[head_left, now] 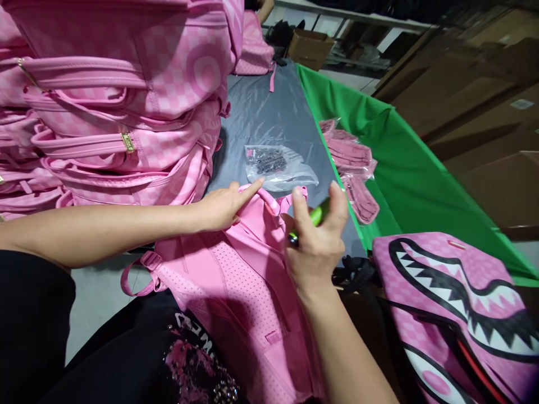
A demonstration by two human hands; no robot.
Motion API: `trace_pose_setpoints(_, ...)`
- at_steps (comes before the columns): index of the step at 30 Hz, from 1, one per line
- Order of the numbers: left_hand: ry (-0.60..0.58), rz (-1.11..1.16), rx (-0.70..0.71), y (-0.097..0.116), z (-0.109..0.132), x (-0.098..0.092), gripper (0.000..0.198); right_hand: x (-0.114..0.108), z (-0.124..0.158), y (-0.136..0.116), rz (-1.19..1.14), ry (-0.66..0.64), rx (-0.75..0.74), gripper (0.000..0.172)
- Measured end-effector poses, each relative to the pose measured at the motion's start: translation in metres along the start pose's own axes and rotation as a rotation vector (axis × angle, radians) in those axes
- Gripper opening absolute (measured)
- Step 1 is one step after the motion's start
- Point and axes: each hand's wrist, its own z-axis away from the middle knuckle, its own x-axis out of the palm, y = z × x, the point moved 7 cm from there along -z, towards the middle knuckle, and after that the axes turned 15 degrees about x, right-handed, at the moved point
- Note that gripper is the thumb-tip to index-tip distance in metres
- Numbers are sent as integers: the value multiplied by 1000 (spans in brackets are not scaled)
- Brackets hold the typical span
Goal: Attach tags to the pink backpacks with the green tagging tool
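Note:
A pink backpack lies against my lap, its dotted back panel and straps facing up. My left hand is at its top edge, fingers curled on the fabric and index finger stretched along the carry handle. Over the right side of the bag, my right hand is closed around a small bright green tool with a dark, shiny end. The hand covers most of this tool, so its kind is unclear. A clear plastic bag with dark contents lies just beyond the handle.
Pink checkered backpacks are piled high at the left. Plastic-wrapped pink pieces rest on green cloth along the grey table. A pink bag with a toothed-mouth print stands right. Cardboard boxes fill the right background.

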Motion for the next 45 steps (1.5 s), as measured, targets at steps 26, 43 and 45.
trace_pose_setpoints(26,-189,-152,18,-10,-25,12,89,103,-12,-23,-111,-347,-99,40)
trace_pose_setpoints(43,-180,55,120,-26,-28,18,103,49,13,28,-1104,-560,675,37)
trace_pose_setpoints(45,-178,64,141,-26,-29,18,102,70,21,23,-1126,-848,818,47)
